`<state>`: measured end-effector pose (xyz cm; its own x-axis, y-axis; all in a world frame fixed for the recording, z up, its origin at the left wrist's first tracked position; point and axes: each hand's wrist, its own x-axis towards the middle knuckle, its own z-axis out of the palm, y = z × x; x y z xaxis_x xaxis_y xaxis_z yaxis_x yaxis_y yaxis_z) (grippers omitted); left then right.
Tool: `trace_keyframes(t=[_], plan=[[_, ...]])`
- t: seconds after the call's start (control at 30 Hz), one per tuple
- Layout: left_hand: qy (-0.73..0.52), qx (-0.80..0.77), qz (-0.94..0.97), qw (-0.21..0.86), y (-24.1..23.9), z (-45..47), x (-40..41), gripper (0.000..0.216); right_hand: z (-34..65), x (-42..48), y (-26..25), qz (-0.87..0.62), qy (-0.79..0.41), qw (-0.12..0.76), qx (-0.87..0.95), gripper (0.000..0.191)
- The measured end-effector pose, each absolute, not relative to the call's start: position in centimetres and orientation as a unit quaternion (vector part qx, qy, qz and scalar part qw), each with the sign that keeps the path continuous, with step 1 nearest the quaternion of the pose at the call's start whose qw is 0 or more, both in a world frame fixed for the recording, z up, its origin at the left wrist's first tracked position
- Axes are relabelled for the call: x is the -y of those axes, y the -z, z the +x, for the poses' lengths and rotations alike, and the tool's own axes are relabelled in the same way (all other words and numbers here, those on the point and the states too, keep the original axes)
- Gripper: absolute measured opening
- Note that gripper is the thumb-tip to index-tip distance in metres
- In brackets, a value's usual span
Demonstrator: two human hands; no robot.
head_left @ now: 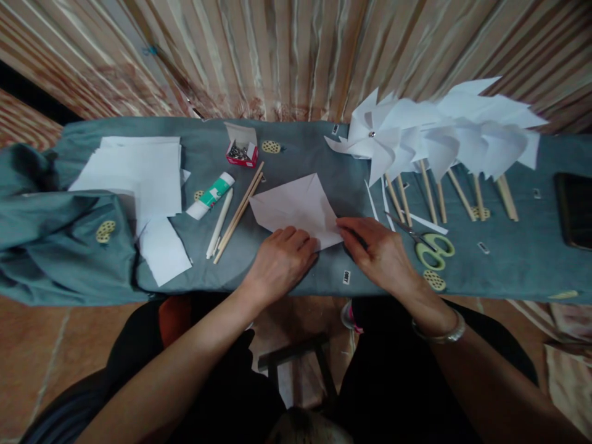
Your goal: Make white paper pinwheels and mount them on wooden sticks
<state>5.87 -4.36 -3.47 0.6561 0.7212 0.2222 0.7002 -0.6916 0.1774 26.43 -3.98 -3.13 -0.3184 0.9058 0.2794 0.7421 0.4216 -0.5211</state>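
Note:
A folded white paper sheet point(296, 206) lies on the grey-blue cloth point(509, 259) in front of me. My left hand point(280, 262) rests knuckles-up on its near corner, fingers curled and pressed down on the paper. My right hand point(377, 250) sits just to the right, fingertips pinched at the paper's right corner. Green-handled scissors point(432, 250) lie right beside my right hand.
Several finished white paper pinwheels point(439, 139) on wooden sticks lie at the right. Loose wooden sticks point(238, 213), a glue tube point(210, 196), a red box of pins point(241, 154) and a stack of white sheets point(139, 176) lie left. A dark phone point(576, 209) sits far right.

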Motion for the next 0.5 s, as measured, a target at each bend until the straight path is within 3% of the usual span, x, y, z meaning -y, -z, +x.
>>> trace_keyframes(t=[0.3, 0.5], plan=[[-0.165, -0.361, 0.917, 0.031, 3.0, 5.3, 5.4, 0.018, 28.6, 4.5, 3.1, -0.479, -0.263, 0.262, 0.796, 0.046], [-0.212, -0.335, 0.916, 0.061, 2.8, 4.5, 7.2, 0.016, 28.9, 5.8, 2.7, -0.465, -0.372, 0.273, 0.756, 0.022]])
